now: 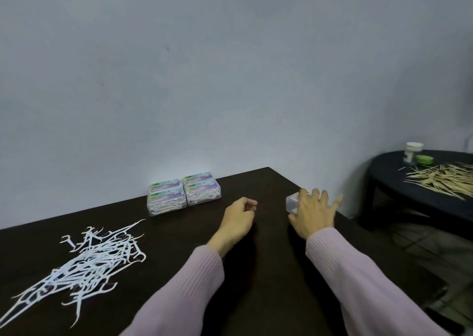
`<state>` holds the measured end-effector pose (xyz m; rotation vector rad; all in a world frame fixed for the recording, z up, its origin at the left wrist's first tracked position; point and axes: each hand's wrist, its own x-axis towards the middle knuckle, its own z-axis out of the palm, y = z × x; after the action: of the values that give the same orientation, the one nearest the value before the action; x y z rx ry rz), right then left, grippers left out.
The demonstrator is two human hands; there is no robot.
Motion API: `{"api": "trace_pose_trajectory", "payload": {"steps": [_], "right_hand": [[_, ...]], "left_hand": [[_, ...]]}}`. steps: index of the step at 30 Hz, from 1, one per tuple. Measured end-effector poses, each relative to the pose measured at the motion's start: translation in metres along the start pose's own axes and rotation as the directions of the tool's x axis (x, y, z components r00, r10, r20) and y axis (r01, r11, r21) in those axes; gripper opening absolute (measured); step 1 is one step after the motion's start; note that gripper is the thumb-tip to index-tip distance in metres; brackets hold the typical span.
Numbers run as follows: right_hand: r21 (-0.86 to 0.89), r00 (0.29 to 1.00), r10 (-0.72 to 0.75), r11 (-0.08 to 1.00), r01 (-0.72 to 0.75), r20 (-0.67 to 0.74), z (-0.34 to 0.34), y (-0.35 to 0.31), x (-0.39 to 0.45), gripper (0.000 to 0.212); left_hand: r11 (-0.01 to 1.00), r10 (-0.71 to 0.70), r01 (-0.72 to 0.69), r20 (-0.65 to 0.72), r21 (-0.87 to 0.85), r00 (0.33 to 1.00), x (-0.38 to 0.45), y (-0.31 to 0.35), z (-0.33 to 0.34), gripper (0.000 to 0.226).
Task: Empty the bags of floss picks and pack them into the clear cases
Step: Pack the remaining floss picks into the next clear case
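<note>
A loose heap of white floss picks (84, 261) lies on the dark table (256, 271) at the front left. Several filled clear cases with coloured labels (183, 193) stand in a block by the wall. A clear case (292, 202) sits near the table's right edge. My right hand (313, 212) lies over it with fingers spread, touching its top and side; most of the case is hidden. My left hand (239, 218) hovers to the left of it with fingers curled in and nothing visible in them.
A low round black table (389, 172) stands to the right with a pile of wooden sticks (445, 179), a white jar (413, 152) and a green lid (424, 159). The dark table's right edge runs just beside my right hand. A pale wall rises behind.
</note>
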<state>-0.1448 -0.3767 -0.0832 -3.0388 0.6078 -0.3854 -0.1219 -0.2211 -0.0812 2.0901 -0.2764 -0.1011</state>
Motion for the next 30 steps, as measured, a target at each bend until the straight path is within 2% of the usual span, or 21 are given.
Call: {"api": "trace_pose_trajectory", "payload": {"steps": [4,7,10,12,15,19,22,26,28,30], "right_hand": [[0.09,0.999,-0.035,0.995,0.033,0.011,0.002,0.003,-0.001,0.061],[0.153,0.989,-0.147,0.977,0.147,-0.007,-0.001,-0.01,-0.003,0.063],[0.249,0.964,-0.266,0.933,0.258,-0.002,-0.007,-0.03,-0.005,0.058],[0.386,0.934,-0.357,0.865,0.32,0.026,-0.013,-0.049,-0.005,0.055],[0.571,0.861,-0.507,0.72,0.394,0.047,-0.017,-0.076,-0.01,0.055],[0.708,0.795,-0.605,0.544,0.45,-0.04,-0.018,-0.117,-0.025,0.06],[0.842,0.814,-0.574,0.393,0.369,-0.088,-0.016,-0.138,-0.037,0.074],[0.96,0.853,-0.522,0.229,0.161,-0.018,-0.005,-0.158,-0.049,0.084],[0.981,0.859,-0.513,0.167,0.097,0.002,-0.003,-0.163,-0.055,0.082],[0.982,0.875,-0.483,0.155,0.104,-0.016,-0.001,-0.166,-0.055,0.078]], "left_hand": [[0.981,-0.089,0.088,0.003,-0.17,0.996,0.01,-0.005,0.014,0.031],[0.963,-0.117,0.104,-0.04,-0.249,0.992,0.01,-0.01,0.008,0.032],[0.954,-0.112,0.084,-0.08,-0.287,0.991,0.005,-0.015,-0.008,0.023],[0.948,-0.096,0.061,-0.097,-0.312,0.991,-0.003,-0.019,-0.025,0.018],[0.924,-0.106,0.062,-0.098,-0.377,0.989,-0.016,-0.026,-0.052,0.024],[0.827,-0.171,0.016,-0.225,-0.561,0.959,-0.031,-0.04,-0.091,0.019],[0.787,-0.193,-0.065,-0.344,-0.613,0.919,-0.04,-0.052,-0.112,0.023],[0.788,-0.173,-0.117,-0.4,-0.605,0.9,-0.05,-0.065,-0.127,0.021],[0.854,-0.114,-0.131,-0.427,-0.503,0.897,-0.052,-0.075,-0.129,0.022],[0.953,0.016,-0.158,-0.477,-0.26,0.879,-0.054,-0.085,-0.135,0.024]]}}
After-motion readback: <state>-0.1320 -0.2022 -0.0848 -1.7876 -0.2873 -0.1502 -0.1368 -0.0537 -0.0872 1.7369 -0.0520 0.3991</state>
